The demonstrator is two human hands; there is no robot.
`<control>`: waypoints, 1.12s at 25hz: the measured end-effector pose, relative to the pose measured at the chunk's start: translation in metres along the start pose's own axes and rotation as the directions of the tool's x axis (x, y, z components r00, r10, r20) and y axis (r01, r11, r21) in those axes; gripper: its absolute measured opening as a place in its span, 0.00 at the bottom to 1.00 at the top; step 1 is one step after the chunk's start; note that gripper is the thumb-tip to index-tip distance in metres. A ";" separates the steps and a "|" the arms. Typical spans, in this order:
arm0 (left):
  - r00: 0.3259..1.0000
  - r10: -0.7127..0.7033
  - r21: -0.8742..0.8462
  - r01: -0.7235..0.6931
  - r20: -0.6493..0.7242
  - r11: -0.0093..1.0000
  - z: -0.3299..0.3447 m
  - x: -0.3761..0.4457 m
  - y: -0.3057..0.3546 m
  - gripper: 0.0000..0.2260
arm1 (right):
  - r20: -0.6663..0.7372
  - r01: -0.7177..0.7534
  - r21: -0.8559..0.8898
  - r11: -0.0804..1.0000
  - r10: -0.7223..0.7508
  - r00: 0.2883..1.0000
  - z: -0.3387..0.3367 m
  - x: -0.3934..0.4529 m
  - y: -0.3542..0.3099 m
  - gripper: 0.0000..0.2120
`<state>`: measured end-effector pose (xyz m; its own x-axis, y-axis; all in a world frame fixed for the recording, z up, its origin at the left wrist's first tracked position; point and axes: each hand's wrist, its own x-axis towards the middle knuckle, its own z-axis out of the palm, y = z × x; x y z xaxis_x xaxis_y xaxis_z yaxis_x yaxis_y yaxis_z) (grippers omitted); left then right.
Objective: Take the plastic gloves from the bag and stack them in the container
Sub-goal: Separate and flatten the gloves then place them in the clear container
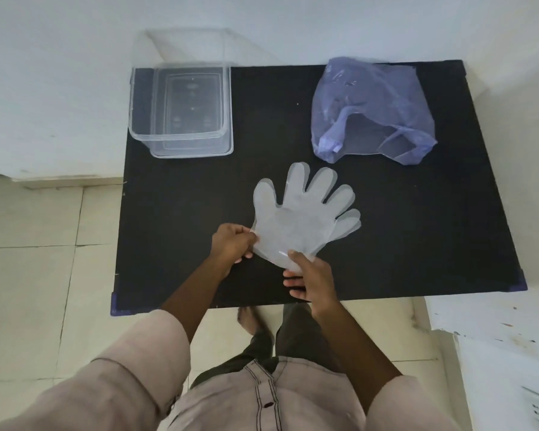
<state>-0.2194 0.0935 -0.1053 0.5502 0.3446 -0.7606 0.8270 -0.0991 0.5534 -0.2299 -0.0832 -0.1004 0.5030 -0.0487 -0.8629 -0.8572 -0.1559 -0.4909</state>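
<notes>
Gloves (302, 219): we are finding them lying flat on the black counter (417, 228), cuffs lifted, between container (181, 107) and bag (371, 110).
Slip risk: we are judging the thin layers may slide apart or fold during transfer, since only the cuff edge is being gripped.
Left hand (231, 244): its fingers are pinching narrowly on the cuff's left edge.
Right hand (311, 275): its fingers are closing on the cuff's lower corner.
Container: we are seeing it empty.

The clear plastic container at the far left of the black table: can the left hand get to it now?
Probably yes. Only bare black table lies between the left hand and the clear plastic container, but that hand is pinching the translucent plastic gloves, so they would travel along.
</notes>
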 end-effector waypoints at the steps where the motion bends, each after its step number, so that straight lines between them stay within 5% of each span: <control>1: 1.000 0.004 0.021 -0.004 -0.020 1.000 -0.008 0.003 -0.001 0.06 | 0.010 0.052 -0.192 0.980 -0.051 0.999 -0.005 -0.005 -0.001 0.21; 5: 0.999 -0.027 -0.009 0.027 0.036 1.000 -0.028 0.006 -0.010 0.11 | 0.090 0.256 -0.707 0.659 -0.276 0.957 -0.019 -0.017 -0.020 0.22; 10: 0.995 -0.079 -0.210 0.089 0.055 0.974 -0.025 -0.001 -0.020 0.15 | 0.179 0.476 -0.670 0.569 -0.499 0.848 0.010 0.002 -0.040 0.09; 14: 0.993 -0.115 -0.286 0.121 0.040 0.951 -0.022 -0.003 -0.020 0.16 | 0.344 0.538 -0.821 0.188 -0.589 0.731 0.026 0.022 -0.027 0.13; 17: 0.992 -0.123 -0.294 0.127 0.032 0.947 -0.021 -0.003 -0.018 0.12 | 0.385 0.458 -0.888 -0.023 -0.582 0.716 0.030 0.017 -0.026 0.17; 22: 0.990 -0.135 -0.348 0.144 0.050 0.926 -0.021 -0.003 -0.018 0.10 | 0.418 0.613 -0.787 0.066 -0.675 0.609 0.048 0.010 -0.023 0.24; 28: 0.989 -0.129 -0.375 0.149 0.078 0.915 -0.025 -0.005 -0.015 0.09 | 0.279 0.558 -0.800 0.219 -0.687 0.670 0.069 0.013 -0.010 0.24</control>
<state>-0.2373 0.1164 -0.1010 0.4460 0.2809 -0.8498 0.7953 0.3112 0.5202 -0.2223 -0.0145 -0.1146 0.8956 0.3502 -0.2745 0.1817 -0.8510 -0.4927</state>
